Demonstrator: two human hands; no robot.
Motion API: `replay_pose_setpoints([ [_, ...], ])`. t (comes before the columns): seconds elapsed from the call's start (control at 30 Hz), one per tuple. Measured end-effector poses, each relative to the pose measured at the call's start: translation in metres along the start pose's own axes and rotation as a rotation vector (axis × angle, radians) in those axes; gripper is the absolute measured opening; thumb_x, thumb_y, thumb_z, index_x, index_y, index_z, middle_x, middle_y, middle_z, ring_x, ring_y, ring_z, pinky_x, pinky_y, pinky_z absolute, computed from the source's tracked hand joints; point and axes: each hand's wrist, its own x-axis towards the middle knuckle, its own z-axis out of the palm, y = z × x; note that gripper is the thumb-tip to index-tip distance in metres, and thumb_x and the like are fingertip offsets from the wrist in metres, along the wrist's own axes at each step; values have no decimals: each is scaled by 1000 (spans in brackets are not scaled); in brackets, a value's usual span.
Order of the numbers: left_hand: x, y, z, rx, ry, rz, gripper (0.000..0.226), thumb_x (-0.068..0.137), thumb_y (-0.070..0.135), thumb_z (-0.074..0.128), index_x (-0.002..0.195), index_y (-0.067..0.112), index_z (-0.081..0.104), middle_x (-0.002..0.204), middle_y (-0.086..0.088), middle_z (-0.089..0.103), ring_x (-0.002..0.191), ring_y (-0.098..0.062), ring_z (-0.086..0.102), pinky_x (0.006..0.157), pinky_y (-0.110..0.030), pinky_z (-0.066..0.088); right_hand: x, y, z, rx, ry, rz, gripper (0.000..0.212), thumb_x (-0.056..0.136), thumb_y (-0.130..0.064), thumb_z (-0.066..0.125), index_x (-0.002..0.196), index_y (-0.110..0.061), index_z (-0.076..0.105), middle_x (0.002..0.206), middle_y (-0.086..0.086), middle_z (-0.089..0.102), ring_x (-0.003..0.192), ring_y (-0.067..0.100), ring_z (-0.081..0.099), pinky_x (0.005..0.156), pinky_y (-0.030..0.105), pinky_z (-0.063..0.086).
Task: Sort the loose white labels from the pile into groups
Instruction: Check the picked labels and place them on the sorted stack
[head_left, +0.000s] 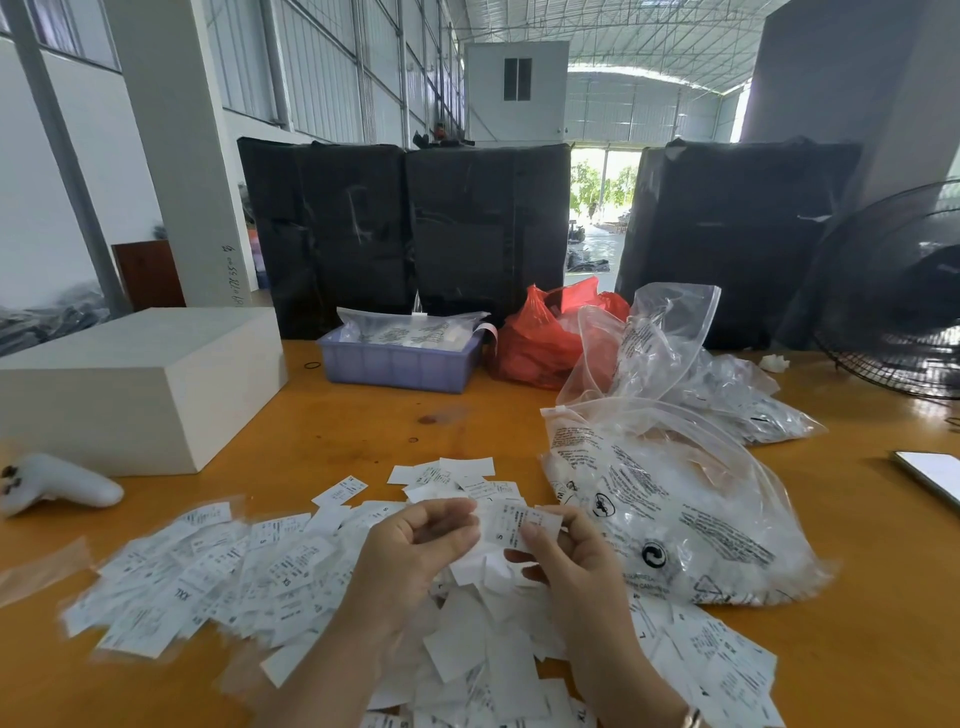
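Note:
A wide pile of loose white labels (218, 577) covers the near part of the wooden table (343, 415). More labels lie at the front right (717, 654) and a small group sits farther back (452, 475). Both hands are raised just above the pile's middle. My right hand (566, 561) pinches a white label marked S (511, 525) between thumb and fingers. My left hand (415, 545) has its fingers curled, and its fingertips meet the label's left edge, where it blurs.
A large clear printed plastic bag (691, 525) lies right of the hands, with more clear bags (727, 384) behind. A blue bin (400, 364), a red bag (545, 338), a white box (135, 384), a white controller (57, 486), a phone (930, 473) and a fan (904, 301) ring the work area.

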Motion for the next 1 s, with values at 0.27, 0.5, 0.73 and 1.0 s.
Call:
replay_pose_setpoints([
  [0.27,2,-1,-3,30,14,30,23,73,5,76,88,24,75,87,5,75,86,-8,70,72,-18,53,-1,-1,0,55,8,-4,4,85,-16,64,89,-14,65,83,5,74,75,19,70,65,25,54],
  [0.5,2,-2,-2,71,2,56,24,74,6,76,90,23,74,86,8,75,85,-4,69,64,-9,51,0,-2,-1,89,26,23,7,86,-15,64,92,-13,62,83,4,74,76,20,71,60,20,53],
  [0.73,3,-2,-2,71,8,74,23,76,4,74,88,23,75,85,7,75,81,-2,69,62,-7,49,-3,-3,3,39,-62,-26,8,86,-5,62,84,-12,63,76,5,73,67,16,69,55,17,49],
  [1.0,4,-9,0,283,39,103,14,78,13,75,81,26,73,78,21,72,76,8,64,58,-8,49,-4,-7,3,114,-71,-5,8,87,-7,60,93,-2,58,85,8,74,75,27,71,62,23,55],
])
